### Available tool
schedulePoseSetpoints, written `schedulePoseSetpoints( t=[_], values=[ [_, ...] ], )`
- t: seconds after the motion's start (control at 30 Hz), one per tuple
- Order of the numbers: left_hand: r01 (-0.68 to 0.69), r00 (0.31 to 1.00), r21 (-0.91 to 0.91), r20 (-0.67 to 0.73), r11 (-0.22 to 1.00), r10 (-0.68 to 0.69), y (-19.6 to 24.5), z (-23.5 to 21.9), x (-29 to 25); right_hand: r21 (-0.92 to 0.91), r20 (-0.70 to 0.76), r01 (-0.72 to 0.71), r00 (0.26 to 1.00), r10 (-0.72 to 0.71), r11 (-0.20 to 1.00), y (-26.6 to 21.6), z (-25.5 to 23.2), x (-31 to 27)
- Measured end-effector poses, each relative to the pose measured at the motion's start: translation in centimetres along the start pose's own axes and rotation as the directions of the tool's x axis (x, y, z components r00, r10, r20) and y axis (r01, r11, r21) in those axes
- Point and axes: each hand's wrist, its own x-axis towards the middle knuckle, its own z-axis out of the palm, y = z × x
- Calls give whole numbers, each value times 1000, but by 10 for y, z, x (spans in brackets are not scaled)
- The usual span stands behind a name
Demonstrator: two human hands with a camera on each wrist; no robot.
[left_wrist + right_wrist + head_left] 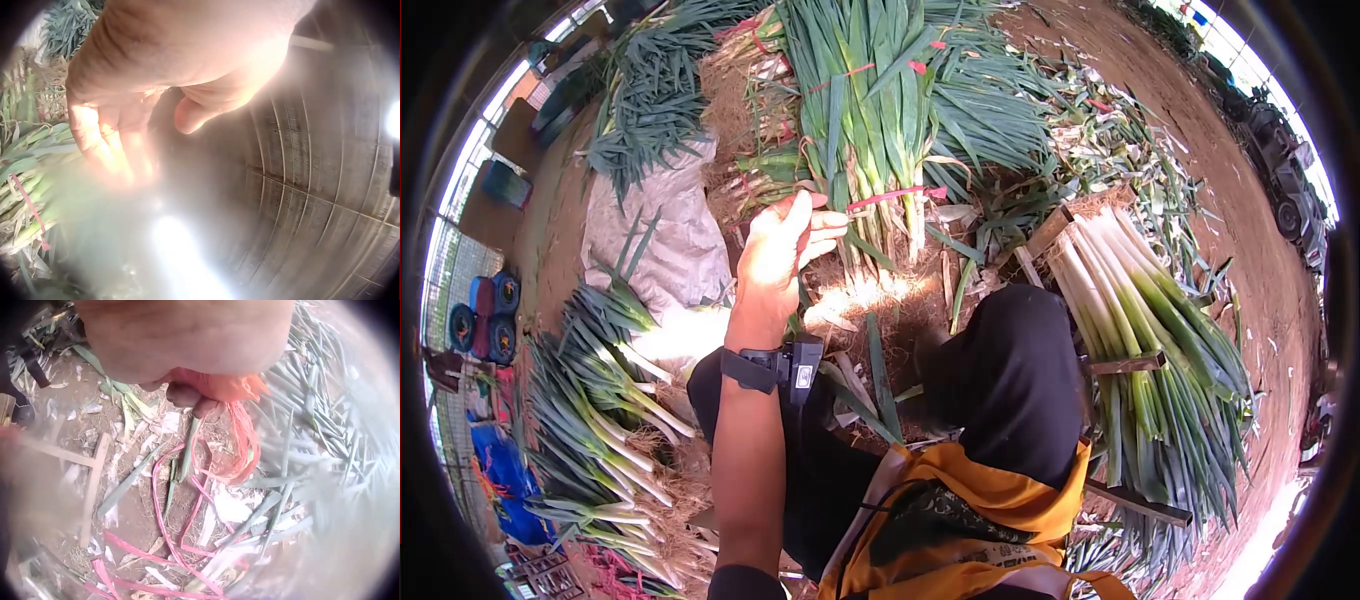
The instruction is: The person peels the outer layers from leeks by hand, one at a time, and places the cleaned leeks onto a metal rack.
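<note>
My left hand (pixel 785 240) is beside the roots end of a bundle of leeks (pixel 870 130), tied with pink string (pixel 890 197). Its fingers are loosely bent and nothing shows between them; the left wrist view has the same hand (pixel 181 50) with thumb apart from the fingers. Hidden from the head view, my right hand (pixel 184 337) appears in the right wrist view. Its fingers curl around a bunch of pink plastic string (pixel 234 440), whose loops hang over the littered ground.
Loose leeks (pixel 605 430) lie at the left near a pale sheet (pixel 655 235). At the right, more leeks (pixel 1120 290) rest across a wooden rack (pixel 1125 364). Cut leaves (pixel 1100 130) cover the ground behind. A wooden frame (pixel 94 462) stands low near the right hand.
</note>
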Motion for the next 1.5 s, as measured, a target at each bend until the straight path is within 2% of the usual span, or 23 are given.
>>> schedulePoseSetpoints(
  t=[0.13,0.33,0.6,0.9,1.0,1.07,1.5],
  values=[
    [3,999,4,43,1000,-3,5,0,-5,-29,19,-6,1000,7,1000,-3,2,12],
    [-81,991,17,113,997,78,3,2,-16,-61,37,-12,999,14,998,-1,1,28],
    [-71,989,16,132,997,68,0,-1,-17,-92,58,41,998,-36,995,-8,4,48],
    [-29,995,20,95,999,27,8,-3,-15,-101,85,54,995,-45,993,-19,15,60],
    [-27,999,-13,42,1000,27,10,-1,-18,-108,96,55,994,-44,993,-20,17,62],
    [-29,999,48,46,998,26,11,-1,-20,-113,102,55,994,-44,992,-21,19,63],
    [-57,998,106,22,993,55,13,12,-28,-126,128,83,990,-67,989,-29,28,73]
  ],
)
